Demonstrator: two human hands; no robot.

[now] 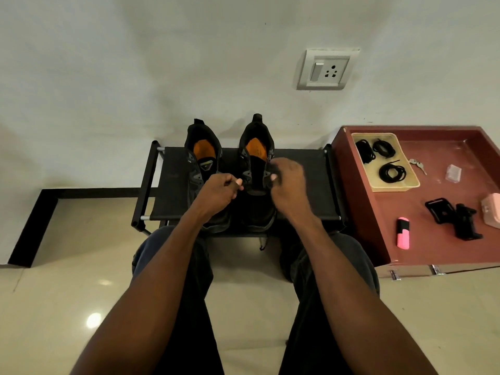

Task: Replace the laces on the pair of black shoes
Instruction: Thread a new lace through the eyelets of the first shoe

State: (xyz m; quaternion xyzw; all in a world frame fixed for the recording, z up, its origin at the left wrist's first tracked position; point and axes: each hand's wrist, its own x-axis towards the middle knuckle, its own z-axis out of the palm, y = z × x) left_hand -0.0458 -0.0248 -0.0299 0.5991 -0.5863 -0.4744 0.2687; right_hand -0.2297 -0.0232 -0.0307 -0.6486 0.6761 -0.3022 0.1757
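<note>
Landmark: a low black bench [173,190] stands against the pale wall, and every place below is told from it.
Left shoe [201,169]: black with an orange insole, on the bench left of its middle, heel toward the wall.
Left hand [219,192]: over the bench between the two shoes, fingers curled, thumb and forefinger pinching something thin and dark; whether it is a lace end I cannot tell.
Right shoe [255,163]: black with an orange insole, on the bench just right of the left shoe, eyelets bare along the tongue.
Right hand [288,185]: over the right side of the right shoe, fingers bent in at the eyelets; blurred, so what they grip, if anything, I cannot tell.
Loose lace [263,243]: a dark end hangs below the bench's near edge, under the right shoe.
Red tray [443,255]: on the floor touching the bench's right end.
Basket [400,185]: pale yellow, at the tray's far left corner, nearest the bench.
Spare laces [392,171]: three black coils lying in the basket.
Keys [418,164]: just right of the basket.
Pink marker [403,233]: near the tray's front, right of the bench.
Black clip [454,216]: further right on the tray.
Wall socket [326,69]: on the wall above the bench's right end.
</note>
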